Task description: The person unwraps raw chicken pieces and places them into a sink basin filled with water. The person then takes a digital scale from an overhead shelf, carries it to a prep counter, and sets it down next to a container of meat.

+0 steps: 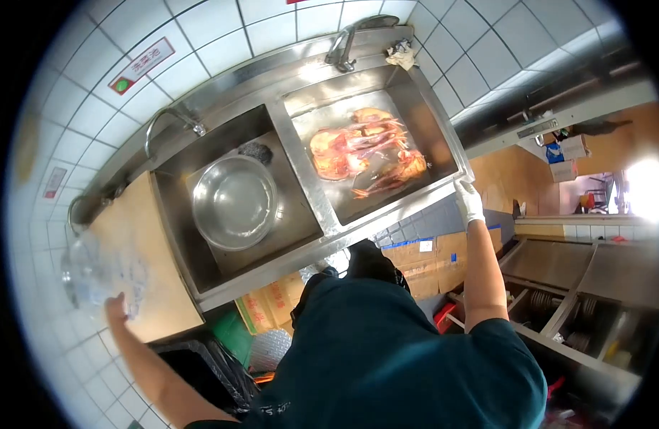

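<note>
At the left, my left hand (116, 307) is closed at the edge of a clear plastic bag (133, 275), which is blurred and lies over a light board (165, 311). My bare fingers there are partly smeared. Over on the right, my right hand (470, 201), in a white glove, grips the front right corner of the steel sink rim (433, 191). Plucked poultry carcasses (337, 151) with long legs lie in shallow water in the right basin. A round metal bowl (235, 203) sits in the left basin, with a dark scouring pad (256, 152) behind it.
One faucet (344, 53) rises behind the right basin, another (173, 118) behind the left. A crumpled cloth (401, 55) rests on the back right corner. Below stand a bin with a black bag (215, 372) and cardboard (272, 304). Steel counters (551, 268) are at the right.
</note>
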### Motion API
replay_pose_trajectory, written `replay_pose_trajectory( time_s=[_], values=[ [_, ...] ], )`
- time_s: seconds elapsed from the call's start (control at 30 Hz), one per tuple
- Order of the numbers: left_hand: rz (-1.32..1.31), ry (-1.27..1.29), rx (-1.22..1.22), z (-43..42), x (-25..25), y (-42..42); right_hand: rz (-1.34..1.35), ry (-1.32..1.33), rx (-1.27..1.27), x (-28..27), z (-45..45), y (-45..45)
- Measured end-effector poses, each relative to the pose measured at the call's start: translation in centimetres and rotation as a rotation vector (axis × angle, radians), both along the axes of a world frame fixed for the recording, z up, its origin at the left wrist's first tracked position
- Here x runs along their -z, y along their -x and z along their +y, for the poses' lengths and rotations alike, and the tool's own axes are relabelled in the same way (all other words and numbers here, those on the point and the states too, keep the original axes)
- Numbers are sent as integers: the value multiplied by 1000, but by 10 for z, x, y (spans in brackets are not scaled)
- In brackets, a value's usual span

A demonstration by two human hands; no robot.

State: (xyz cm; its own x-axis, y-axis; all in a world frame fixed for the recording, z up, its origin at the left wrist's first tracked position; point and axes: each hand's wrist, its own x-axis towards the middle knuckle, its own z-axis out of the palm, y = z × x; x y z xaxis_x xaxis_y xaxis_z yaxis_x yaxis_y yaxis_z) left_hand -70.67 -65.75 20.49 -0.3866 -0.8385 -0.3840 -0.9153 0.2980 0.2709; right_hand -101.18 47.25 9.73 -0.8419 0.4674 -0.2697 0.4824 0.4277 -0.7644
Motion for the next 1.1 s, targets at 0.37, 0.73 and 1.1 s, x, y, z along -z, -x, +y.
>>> replay_pose_trajectory(
  time_s=[0.37,0.73,1.1],
  values=[
    [371,306,722,424,25,225,62,-362,47,44,58,29],
    [292,-136,1276,759,153,376,120,-805,-3,85,61,109],
    [-124,-42,1454,918,291,423,-32,-830,-4,88,51,126]
  ],
)
